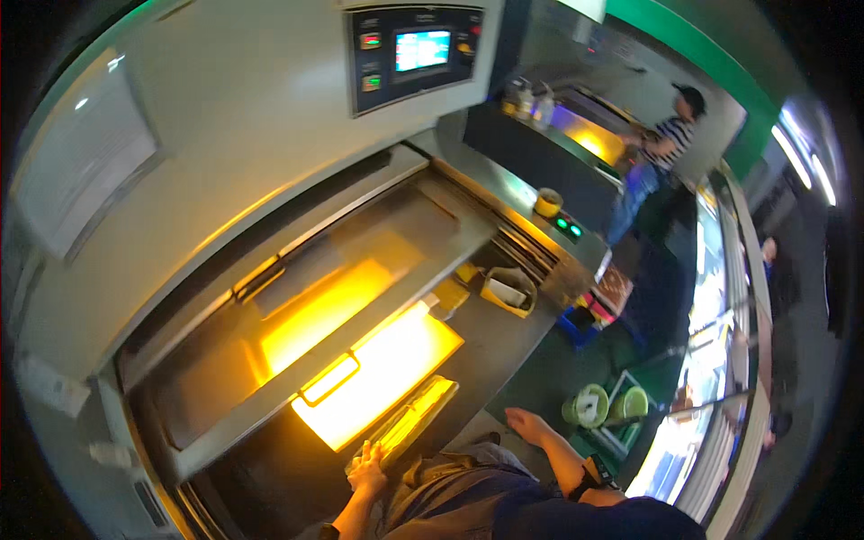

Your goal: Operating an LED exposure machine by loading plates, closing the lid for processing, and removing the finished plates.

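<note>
- Gripping the near edge of a thin frame [407, 421], the left hand [367, 470] has its fingers curled over the frame's lower end; whether they close fully around it is hard to tell at this size.
- The frame lies slanted on the dark ledge in front of the lit plate [382, 373], just beside the plate's near-right edge. Held by its end like this, it could slide along the ledge without the hand nearing the glow.
- The plate glows bright yellow and sits under a raised lid [306, 355] with a small handle [328, 380] on its front bar. The lid is tilted up, probably to leave the plate open to reach.
- The right hand [531, 423] holds nothing: palm down, fingers loosely spread, off to the right over the floor, well apart from the frame. It looks parked out of the way, perhaps for balance.
- A dark watch [587, 486] sits on the right wrist.
- Behind the lid rises the grey machine [225, 117], with a control panel [414, 54] and small lit screen high on its front.
- A yellow tray [509, 290] rests on the machine's right shelf, and a yellow cup [547, 202] sits farther back, near two green lights.
- Two green buckets [607, 405] stand on the floor to the right.
- A person in a striped shirt [668, 135] works at another lit machine farther back.
</note>
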A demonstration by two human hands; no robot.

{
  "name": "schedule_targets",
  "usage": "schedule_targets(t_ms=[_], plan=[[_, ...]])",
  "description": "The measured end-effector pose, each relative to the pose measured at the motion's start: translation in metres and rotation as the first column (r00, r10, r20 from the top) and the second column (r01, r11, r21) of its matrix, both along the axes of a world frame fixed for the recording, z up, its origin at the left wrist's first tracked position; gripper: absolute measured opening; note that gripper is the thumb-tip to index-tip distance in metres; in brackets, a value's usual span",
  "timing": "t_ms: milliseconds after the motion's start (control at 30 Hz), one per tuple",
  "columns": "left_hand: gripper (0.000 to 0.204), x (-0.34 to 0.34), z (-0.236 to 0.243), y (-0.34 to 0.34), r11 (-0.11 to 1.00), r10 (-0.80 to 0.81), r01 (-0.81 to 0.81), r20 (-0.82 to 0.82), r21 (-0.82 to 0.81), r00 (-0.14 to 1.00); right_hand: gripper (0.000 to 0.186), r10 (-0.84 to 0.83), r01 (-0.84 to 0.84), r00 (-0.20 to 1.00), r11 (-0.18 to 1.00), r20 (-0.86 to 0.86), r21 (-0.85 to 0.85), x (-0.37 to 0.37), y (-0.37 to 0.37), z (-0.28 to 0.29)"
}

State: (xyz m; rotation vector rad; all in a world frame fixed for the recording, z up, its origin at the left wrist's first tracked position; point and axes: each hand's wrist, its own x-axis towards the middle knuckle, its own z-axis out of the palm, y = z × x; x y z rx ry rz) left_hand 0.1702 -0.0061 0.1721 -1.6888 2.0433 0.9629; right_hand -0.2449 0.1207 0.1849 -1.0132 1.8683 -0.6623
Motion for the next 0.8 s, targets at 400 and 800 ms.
schedule_targets(t_ms=[400, 800], plan=[[0.093, -0.015, -0.092, -0.003, 0.998, 0.02, -0.007, 0.238, -0.055, 0.971, 0.036, 0.792, -0.646, 0.409, 0.603, -0.454, 0.468, -0.006, 0.382, -0.088], [0.089, -0.026, -0.009, -0.069, 0.052, 0.562, -0.495, -0.436, 0.867, -0.703, 0.043, -0.088, 0.09, 0.996, 0.988, -0.026, 0.122, -0.012, 0.206, -0.008]])
